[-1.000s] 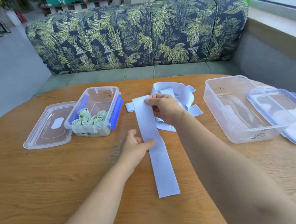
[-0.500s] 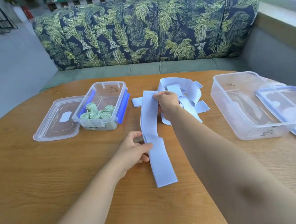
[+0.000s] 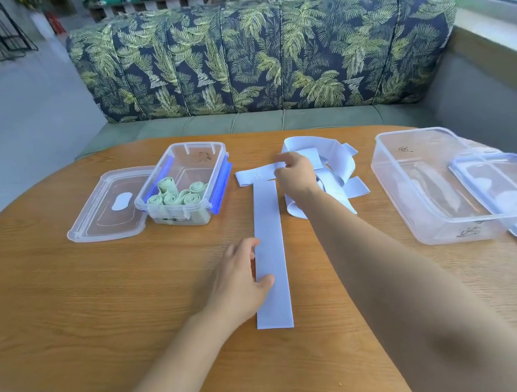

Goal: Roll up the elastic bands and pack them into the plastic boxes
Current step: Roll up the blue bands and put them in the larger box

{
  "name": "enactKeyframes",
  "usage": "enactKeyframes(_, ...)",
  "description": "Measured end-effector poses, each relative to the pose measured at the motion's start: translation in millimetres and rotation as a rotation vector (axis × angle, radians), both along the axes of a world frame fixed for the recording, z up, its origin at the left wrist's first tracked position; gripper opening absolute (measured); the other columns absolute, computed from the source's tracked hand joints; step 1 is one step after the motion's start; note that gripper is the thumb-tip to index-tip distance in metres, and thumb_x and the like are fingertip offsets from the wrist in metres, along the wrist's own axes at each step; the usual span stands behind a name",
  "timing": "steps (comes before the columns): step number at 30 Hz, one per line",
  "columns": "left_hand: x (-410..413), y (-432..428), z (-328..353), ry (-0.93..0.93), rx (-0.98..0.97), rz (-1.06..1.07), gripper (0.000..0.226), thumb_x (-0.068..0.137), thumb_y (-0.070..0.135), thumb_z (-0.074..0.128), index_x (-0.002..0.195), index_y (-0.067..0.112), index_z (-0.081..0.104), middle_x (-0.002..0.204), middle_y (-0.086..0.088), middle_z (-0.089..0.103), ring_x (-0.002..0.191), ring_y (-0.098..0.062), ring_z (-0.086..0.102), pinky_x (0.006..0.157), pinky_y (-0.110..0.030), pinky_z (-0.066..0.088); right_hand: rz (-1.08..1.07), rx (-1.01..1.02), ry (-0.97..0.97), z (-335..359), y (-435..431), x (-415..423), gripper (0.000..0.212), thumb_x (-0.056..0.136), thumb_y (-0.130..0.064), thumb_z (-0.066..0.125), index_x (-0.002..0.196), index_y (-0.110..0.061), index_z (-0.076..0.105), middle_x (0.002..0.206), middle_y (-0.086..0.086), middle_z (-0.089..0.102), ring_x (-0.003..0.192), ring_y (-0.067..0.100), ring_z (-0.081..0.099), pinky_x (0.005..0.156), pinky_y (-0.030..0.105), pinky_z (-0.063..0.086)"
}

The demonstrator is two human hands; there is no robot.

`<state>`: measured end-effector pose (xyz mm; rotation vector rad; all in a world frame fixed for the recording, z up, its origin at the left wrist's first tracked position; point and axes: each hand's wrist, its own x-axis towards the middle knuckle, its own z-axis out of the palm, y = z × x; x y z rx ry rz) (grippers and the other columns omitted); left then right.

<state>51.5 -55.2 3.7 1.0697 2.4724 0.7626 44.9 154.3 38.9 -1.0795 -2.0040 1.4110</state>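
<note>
A long pale blue elastic band (image 3: 270, 255) lies flat and straight on the wooden table, running away from me. My left hand (image 3: 241, 275) rests at its left edge, thumb pressing on the band. My right hand (image 3: 295, 175) is at the band's far end and pinches another blue band (image 3: 254, 175) that lies crosswise. Behind it sits a loose pile of blue bands (image 3: 337, 166). The small clear box (image 3: 189, 182) with blue clips holds several rolled green bands (image 3: 172, 196). The large clear box (image 3: 426, 185) at the right looks empty.
The small box's lid (image 3: 104, 211) lies flat to its left. The large box's blue-rimmed lid (image 3: 501, 184) leans on its right side. A leaf-patterned sofa (image 3: 261, 56) stands behind the rounded table (image 3: 76, 313), whose front edge is close to me.
The long band now lies flat and straight. My right hand let go of its far end and pinches a crosswise band. My left hand moved from pinching the band to pressing its left edge.
</note>
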Motion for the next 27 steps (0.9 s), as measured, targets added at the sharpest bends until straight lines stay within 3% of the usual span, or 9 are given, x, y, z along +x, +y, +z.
enactKeyframes(1,0,-2,-1,0.006,0.004,-0.012,0.057,0.084,0.031,0.065,0.135,0.032,0.039,0.121,0.011,0.044,0.078,-0.008,0.057,0.087,-0.031,0.047,-0.018,0.0,0.022,2,-2,7,0.049,0.086,0.001,0.04,0.13,-0.014,0.056,0.116,0.003,0.058,0.072,0.012,0.056,0.057,0.02,0.044)
enactKeyframes(4,1,-5,-1,0.025,0.0,-0.036,0.054,0.085,0.028,0.063,0.133,0.033,0.04,0.125,0.012,0.044,0.075,-0.006,0.056,0.086,-0.032,0.047,-0.054,-0.021,0.087,-1,-15,31,0.039,0.087,0.001,0.042,0.116,-0.011,0.064,0.106,-0.001,0.064,0.082,0.012,0.058,0.068,0.022,0.046)
enactKeyframes(8,3,-10,0,0.028,0.035,-0.052,0.051,0.084,0.024,0.063,0.131,0.032,0.043,0.121,0.012,0.045,0.078,-0.005,0.059,0.084,-0.032,0.049,-0.013,0.023,0.036,-13,-44,65,0.026,0.086,-0.001,0.047,0.099,-0.013,0.067,0.081,-0.011,0.062,0.072,0.01,0.057,0.06,0.02,0.042)
enactKeyframes(12,6,-21,-4,-0.003,0.116,-0.075,0.045,0.084,0.015,0.062,0.124,0.031,0.051,0.118,0.012,0.047,0.077,0.002,0.06,0.081,-0.028,0.05,0.065,0.116,-0.057,-23,-78,101,0.027,0.087,-0.005,0.048,0.099,-0.018,0.068,0.08,-0.014,0.064,0.077,0.009,0.061,0.07,0.025,0.05)
enactKeyframes(17,11,-32,-4,-0.087,0.199,-0.099,0.037,0.085,0.008,0.061,0.117,0.028,0.057,0.115,0.013,0.047,0.075,0.002,0.061,0.068,-0.008,0.043,0.133,0.275,-0.141,-41,-105,129,0.029,0.086,-0.008,0.051,0.102,-0.022,0.071,0.096,-0.012,0.069,0.092,0.009,0.063,0.083,0.027,0.051)
enactKeyframes(19,13,-36,-5,-0.09,0.223,-0.091,0.035,0.085,0.008,0.063,0.114,0.028,0.058,0.116,0.012,0.048,0.081,0.001,0.06,0.068,-0.007,0.042,0.145,0.338,-0.146,-46,-110,133,0.028,0.087,-0.009,0.053,0.105,-0.022,0.07,0.105,-0.011,0.067,0.097,0.009,0.061,0.083,0.025,0.049)
enactKeyframes(22,15,-40,-5,-0.055,0.183,-0.135,0.03,0.083,0.011,0.067,0.109,0.025,0.062,0.113,0.014,0.048,0.093,0.001,0.055,0.071,-0.002,0.039,0.16,0.389,-0.138,-48,-114,135,0.027,0.084,-0.006,0.056,0.102,-0.02,0.071,0.102,-0.011,0.063,0.094,0.009,0.06,0.079,0.021,0.047)
enactKeyframes(24,16,-41,-3,-0.028,0.14,-0.17,0.021,0.083,0.009,0.067,0.098,0.023,0.066,0.108,0.016,0.049,0.091,0.0,0.055,0.075,-0.004,0.04,0.147,0.391,-0.112,-49,-115,138,0.024,0.08,-0.005,0.059,0.094,-0.02,0.071,0.096,-0.011,0.063,0.09,0.01,0.061,0.08,0.026,0.05)
enactKeyframes(27,15,-42,0,0.001,0.114,-0.21,0.013,0.082,0.008,0.066,0.085,0.021,0.068,0.103,0.014,0.051,0.088,-0.004,0.057,0.082,-0.02,0.046,0.199,0.347,-0.105,-46,-117,147,0.019,0.075,-0.009,0.065,0.076,-0.027,0.068,0.086,-0.01,0.064,0.081,0.009,0.061,0.077,0.032,0.052)
